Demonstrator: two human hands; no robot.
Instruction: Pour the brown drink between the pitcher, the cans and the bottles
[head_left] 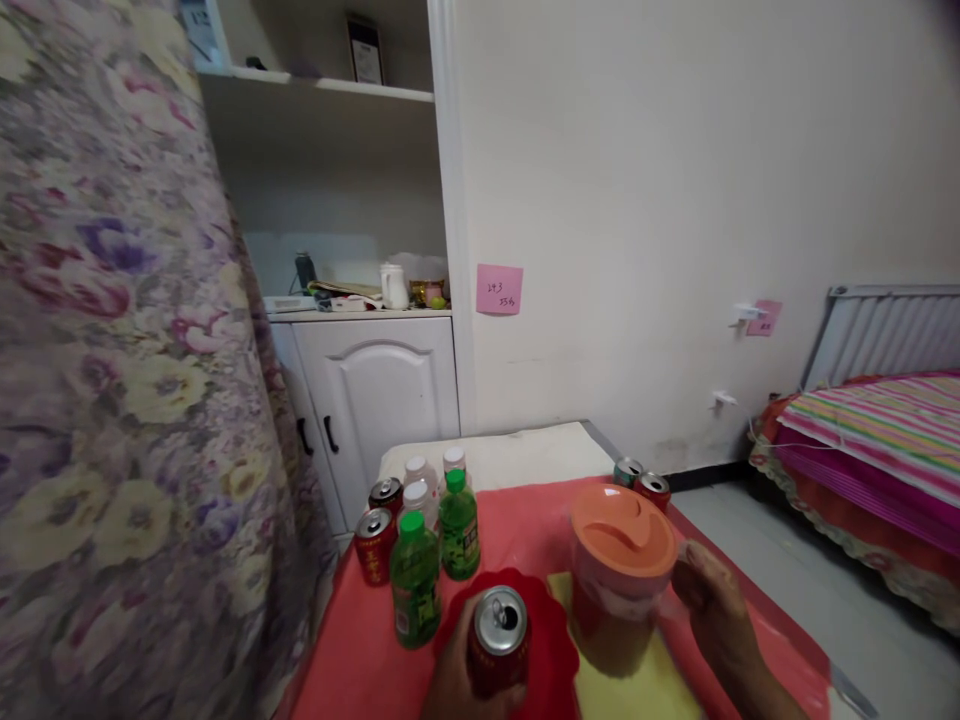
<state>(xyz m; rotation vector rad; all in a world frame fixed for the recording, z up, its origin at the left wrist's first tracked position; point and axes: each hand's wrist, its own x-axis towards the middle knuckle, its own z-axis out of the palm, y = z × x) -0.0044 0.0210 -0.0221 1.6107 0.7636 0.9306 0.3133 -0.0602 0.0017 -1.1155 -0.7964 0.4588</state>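
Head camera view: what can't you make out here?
- Head view, red metal drink can: label partly covered by left hand, blurred, cut by bottom edge.
- Head view, orange-lidded plastic jug: handle hidden behind right hand.
- Head view, pink paper sticky note: writing too small.

A cluster of bottles (415, 580) and red cans (375, 545) crowded the table's left front. The flowered curtain (112, 350) hung close on that side and left little way in. The pitcher (622, 560) blocked the middle right, with the opened can (499, 640) just beside it, nearer the front. Between cluster and pitcher ran an open strip of red cloth (525, 530) (narrow, but unblocked) leading back to the bare white tabletop (510, 450). A pair of cans (654, 487) stood at the far right edge.
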